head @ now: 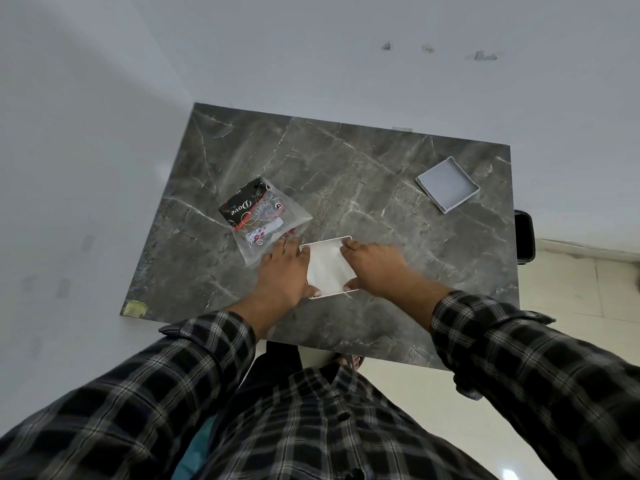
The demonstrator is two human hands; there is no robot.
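Note:
A shallow white square box (329, 268) lies on the dark marble table (346, 174), near its front edge. My left hand (282, 273) grips the box's left side, thumb at the near corner and fingers at the far corner. My right hand (375, 268) grips the right side the same way. Pale, cloth-like material shows inside the box between my hands. Just left of the box lies a clear plastic bag (263, 220) with a black "Dove" card and small red and white items; my left fingertips touch its edge.
A grey square box lid (447, 184) lies upturned at the table's far right. A black chair part (524, 237) stands past the right edge. White walls close in behind and to the left. A yellow sticker (135, 308) marks the front left corner.

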